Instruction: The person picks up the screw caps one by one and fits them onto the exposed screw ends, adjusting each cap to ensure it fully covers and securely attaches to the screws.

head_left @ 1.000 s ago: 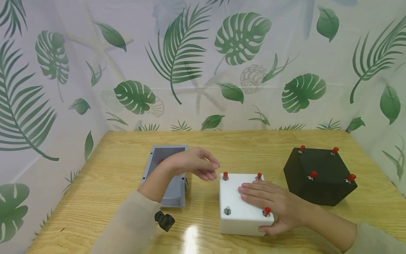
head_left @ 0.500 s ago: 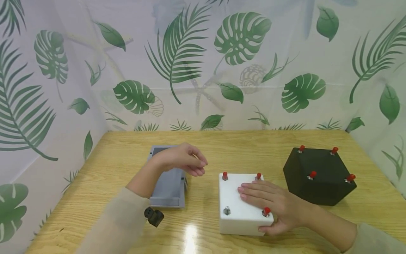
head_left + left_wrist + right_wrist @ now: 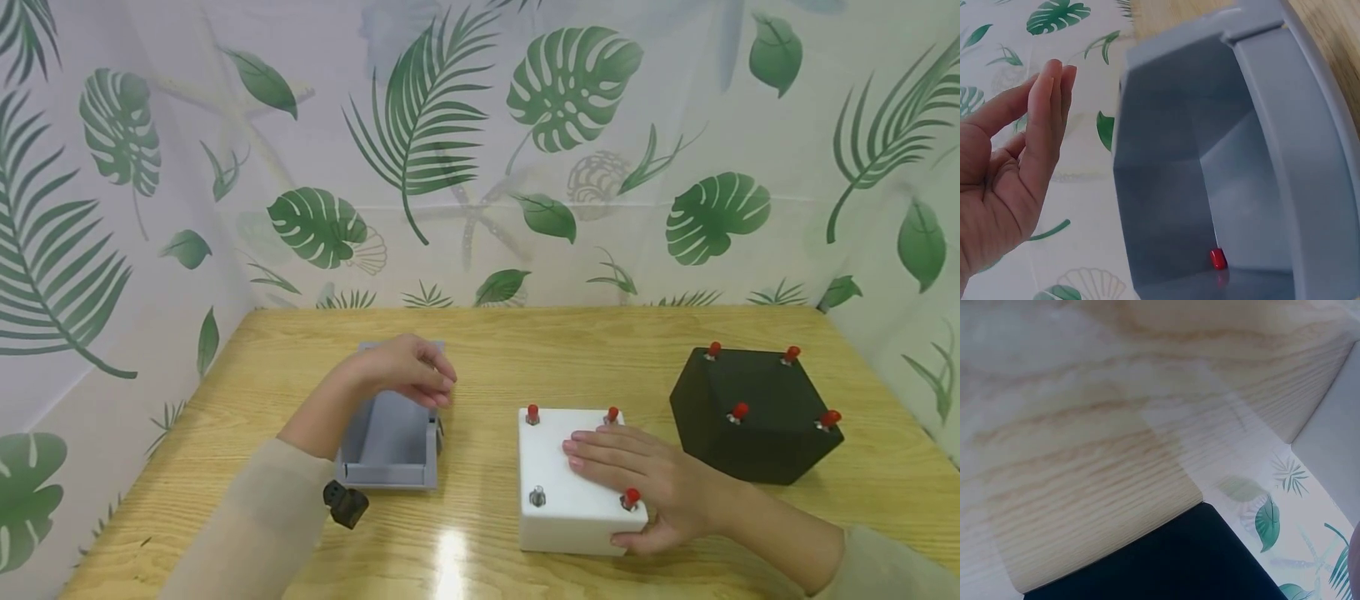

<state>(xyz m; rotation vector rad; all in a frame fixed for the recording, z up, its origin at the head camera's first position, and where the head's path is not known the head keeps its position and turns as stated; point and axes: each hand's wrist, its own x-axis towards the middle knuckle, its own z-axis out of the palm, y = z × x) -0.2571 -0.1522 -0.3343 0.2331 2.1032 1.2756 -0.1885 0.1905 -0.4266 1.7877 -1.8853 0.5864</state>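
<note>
In the head view my right hand rests on the white box, with straight fingers across its top and the thumb against the front face. Red-capped toggle switches stand at three of its corners. The switch at the near left corner shows bare metal. My left hand hangs over the grey bin, fingers together and bent at the knuckles, the thumb near them. I see nothing held in it. Inside the bin, in the left wrist view, lies a small red cap.
A black box with several red-capped switches stands to the right of the white box. A black wrist camera sits on the left sleeve. The wooden table ends at a leaf-printed cloth behind and at the sides.
My left hand has moved left, away from beside the white box to over the grey bin. The right hand and both boxes stay where they were.
</note>
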